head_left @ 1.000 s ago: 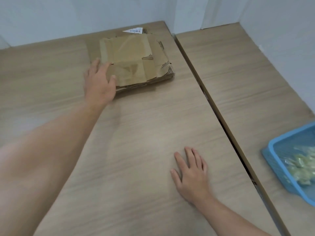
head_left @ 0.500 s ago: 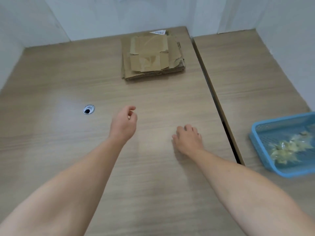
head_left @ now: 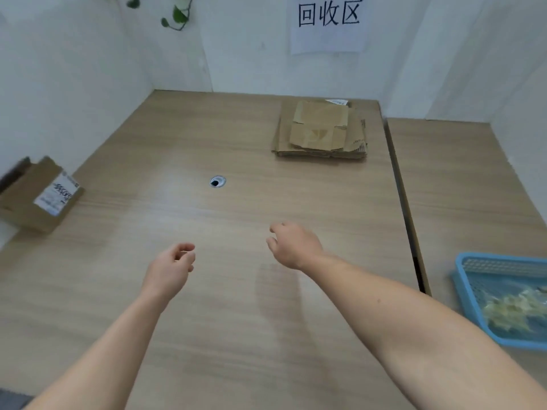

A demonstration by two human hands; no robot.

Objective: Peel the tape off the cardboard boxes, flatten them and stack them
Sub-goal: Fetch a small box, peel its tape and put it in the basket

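At the far right of the main worktop (head_left: 236,321), just beside the seam with the neighbouring surface, we find the flattened stack (head_left: 321,134) of cardboard lying level, its edges roughly squared. At the left edge, well apart from it, one box (head_left: 32,199) is not yet flattened. It sits at a tilt with a flap raised and a white label (head_left: 57,193) on its upper face. We cannot tell at this range whether tape runs along its seams.

The left hand (head_left: 170,267) and right hand (head_left: 293,247) hover over the near middle of the worktop. Each grip is slack, fingers loosely curled, holding nothing. Neither touches cardboard.

On the right, a blue basket (head_left: 470,279) holds a crumpled pale heap (head_left: 515,309), which we judge to be peeled tape.

Assessment: the box is the next item due. We judge it light, stiff across its panels, yielding at the creases, and liable to crush at the corners if squeezed. We recommend taking it by two opposite side walls, or by the raised flap near its fold. Any tape is best lifted from a free end at a seam corner and pulled low and slowly, since the paper facing tears readily.
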